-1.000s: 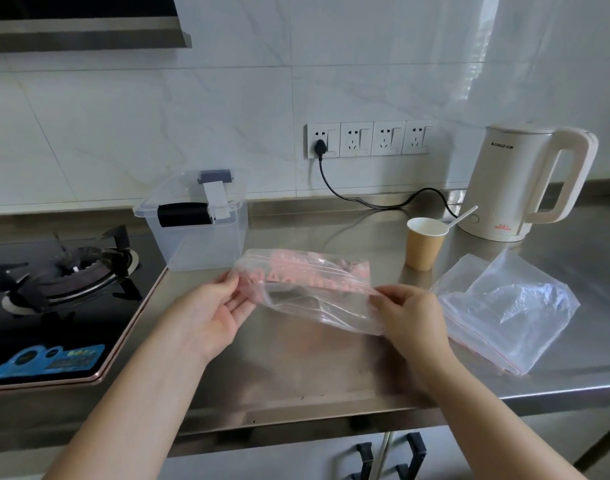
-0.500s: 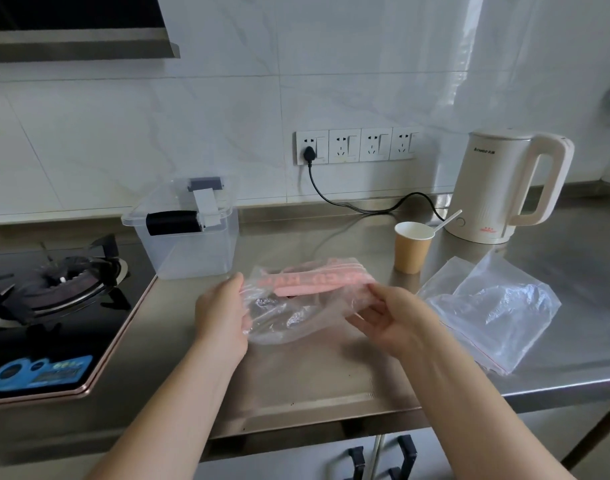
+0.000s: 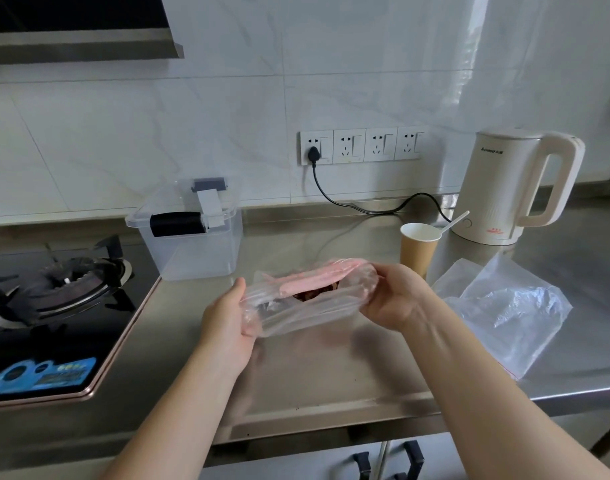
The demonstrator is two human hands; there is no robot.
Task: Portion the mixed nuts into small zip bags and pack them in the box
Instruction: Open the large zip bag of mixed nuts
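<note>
I hold a clear zip bag (image 3: 307,306) with a pink band above the steel counter, mouth facing me and pulled open. Dark nuts (image 3: 314,293) show inside it. My left hand (image 3: 232,318) grips the bag's left end and my right hand (image 3: 391,296) grips its right end. A clear plastic box (image 3: 192,244) with a lid and a black handle stands at the back left, beside the hob. A paper cup (image 3: 419,251) with a white spoon in it stands behind my right hand. More clear zip bags (image 3: 504,310) lie flat on the right.
A gas hob (image 3: 54,306) fills the left of the counter. A cream kettle (image 3: 511,188) stands at the back right, its black cord running to the wall sockets (image 3: 362,145). The counter's front edge (image 3: 331,420) is just below my forearms.
The bag has been turned and its mouth pulled open towards me, so the nuts inside now show. Both hands have moved closer together and slightly lower over the counter.
</note>
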